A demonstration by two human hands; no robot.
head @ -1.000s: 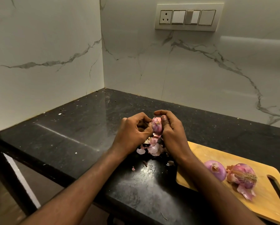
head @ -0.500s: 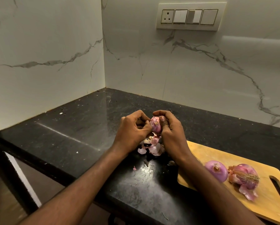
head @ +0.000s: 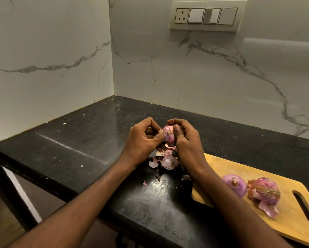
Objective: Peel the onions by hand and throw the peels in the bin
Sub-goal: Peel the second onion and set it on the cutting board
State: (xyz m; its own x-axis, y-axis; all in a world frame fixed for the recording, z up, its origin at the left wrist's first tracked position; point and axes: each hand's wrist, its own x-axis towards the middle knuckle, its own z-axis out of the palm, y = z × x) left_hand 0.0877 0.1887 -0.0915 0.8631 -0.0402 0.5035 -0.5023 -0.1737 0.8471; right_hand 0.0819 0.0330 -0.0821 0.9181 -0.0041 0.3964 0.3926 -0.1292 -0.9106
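The peeling is sitting somewhere in the middle, judging by how things are lying. No bin is showing anywhere in the view, so the throwing-away part is looking untouched.

Going from the left: the left hand [head: 141,142] is curling its fingers [head: 151,130] in against the red onion [head: 168,134], which is being held up above the black counter [head: 75,140], with the thumb pressing at the onion's left side near the bottom. Whether it is pinching a flap of skin there or only steadying the bulb is too hidden to tell. The onion's exposed top is looking glossy and pink, so most of its dry skin is probably off.

Directly under the hands, a small heap of loose peels [head: 165,159] is lying on the counter, with a few scraps scattered nearer.

The right hand [head: 187,142] is wrapping around the onion's right side, fingers bent closed over the top and thumb pressing on the near face.

Farther right, on the wooden cutting board [head: 293,217], a peeled onion [head: 235,185] is resting just beside an onion with skin hanging off [head: 265,194], roots showing. That one is looking half done, so at least it, the one in hand, and all the peels are remaining.
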